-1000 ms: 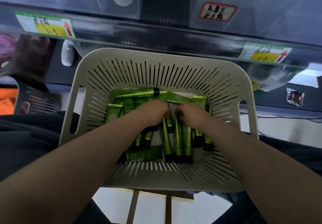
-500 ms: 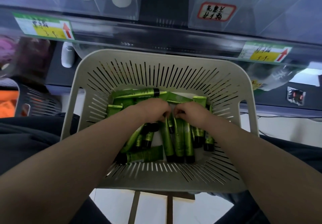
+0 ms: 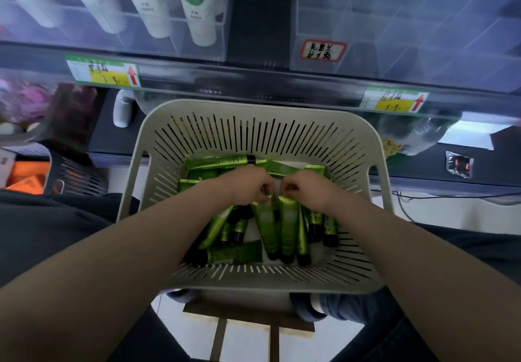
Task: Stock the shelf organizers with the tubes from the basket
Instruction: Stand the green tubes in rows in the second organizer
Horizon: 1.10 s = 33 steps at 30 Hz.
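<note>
A pale slotted basket sits in front of me, holding several green tubes with black caps. Both hands are inside it, knuckles nearly touching. My left hand pinches the flat upper ends of a bunch of green tubes. My right hand grips the flat ends of the tubes beside them. The gathered tubes hang with their caps pointing toward me. More green tubes lie loose at the far side of the basket. Clear shelf organizers stand above on the shelf.
The left organizer holds white and green tubes. Price labels are clipped on the shelf edge. A dark slotted basket with orange items stands at left. A wooden stool supports the pale basket.
Both hands have risen slightly with the tube ends bunched between them, and the gathered tubes now hang more upright. The view has tilted up, showing more of the shelf.
</note>
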Each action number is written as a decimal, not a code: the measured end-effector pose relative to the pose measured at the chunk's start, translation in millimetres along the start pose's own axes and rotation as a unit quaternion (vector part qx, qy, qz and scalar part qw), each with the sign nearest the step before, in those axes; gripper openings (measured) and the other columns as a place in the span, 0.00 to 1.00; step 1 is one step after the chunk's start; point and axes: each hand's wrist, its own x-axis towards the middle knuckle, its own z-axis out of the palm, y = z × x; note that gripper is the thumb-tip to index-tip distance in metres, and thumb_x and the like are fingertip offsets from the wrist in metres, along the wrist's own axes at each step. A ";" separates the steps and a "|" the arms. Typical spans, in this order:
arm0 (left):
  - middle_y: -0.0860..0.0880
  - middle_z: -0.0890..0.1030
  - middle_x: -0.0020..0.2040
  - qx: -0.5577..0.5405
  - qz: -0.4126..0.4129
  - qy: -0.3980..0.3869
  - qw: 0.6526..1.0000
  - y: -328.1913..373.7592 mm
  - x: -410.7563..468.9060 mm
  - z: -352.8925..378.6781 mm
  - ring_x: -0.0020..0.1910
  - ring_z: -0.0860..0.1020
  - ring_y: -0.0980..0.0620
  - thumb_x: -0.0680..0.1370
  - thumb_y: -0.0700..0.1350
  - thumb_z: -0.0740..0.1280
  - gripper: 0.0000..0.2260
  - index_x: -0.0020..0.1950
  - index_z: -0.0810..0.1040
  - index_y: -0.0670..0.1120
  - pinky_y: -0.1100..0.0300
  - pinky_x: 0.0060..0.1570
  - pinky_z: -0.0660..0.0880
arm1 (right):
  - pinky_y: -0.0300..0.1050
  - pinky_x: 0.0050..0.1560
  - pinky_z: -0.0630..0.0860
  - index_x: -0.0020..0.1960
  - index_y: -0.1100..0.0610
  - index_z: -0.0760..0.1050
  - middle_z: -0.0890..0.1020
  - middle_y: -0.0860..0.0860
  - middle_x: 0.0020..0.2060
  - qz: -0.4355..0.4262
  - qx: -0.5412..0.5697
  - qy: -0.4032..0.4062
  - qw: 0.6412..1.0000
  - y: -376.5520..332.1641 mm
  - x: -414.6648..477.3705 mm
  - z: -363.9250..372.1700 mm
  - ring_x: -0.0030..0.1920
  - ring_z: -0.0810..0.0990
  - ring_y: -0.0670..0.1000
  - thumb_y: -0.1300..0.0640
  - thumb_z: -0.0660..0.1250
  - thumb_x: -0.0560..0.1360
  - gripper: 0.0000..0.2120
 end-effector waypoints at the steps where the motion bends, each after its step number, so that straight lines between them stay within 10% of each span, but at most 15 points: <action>1: 0.49 0.81 0.50 -0.006 -0.002 0.006 1.000 1.7 -2.3 -1.1 0.45 0.75 0.55 0.74 0.45 0.70 0.10 0.54 0.80 0.46 0.64 0.42 0.66 | 0.40 0.48 0.71 0.54 0.57 0.79 0.81 0.52 0.51 0.000 -0.002 0.005 1.000 -1.8 -2.4 -1.6 0.52 0.78 0.51 0.61 0.64 0.76 0.09; 33: 0.49 0.81 0.57 0.167 0.047 0.272 0.947 125.5 -97.5 -113.9 0.57 0.77 0.49 0.77 0.42 0.63 0.11 0.58 0.81 0.47 0.57 0.56 0.70 | 0.44 0.50 0.72 0.53 0.58 0.78 0.82 0.53 0.50 -0.032 -0.103 0.260 0.960 -55.9 -129.7 -122.6 0.52 0.78 0.54 0.60 0.61 0.77 0.08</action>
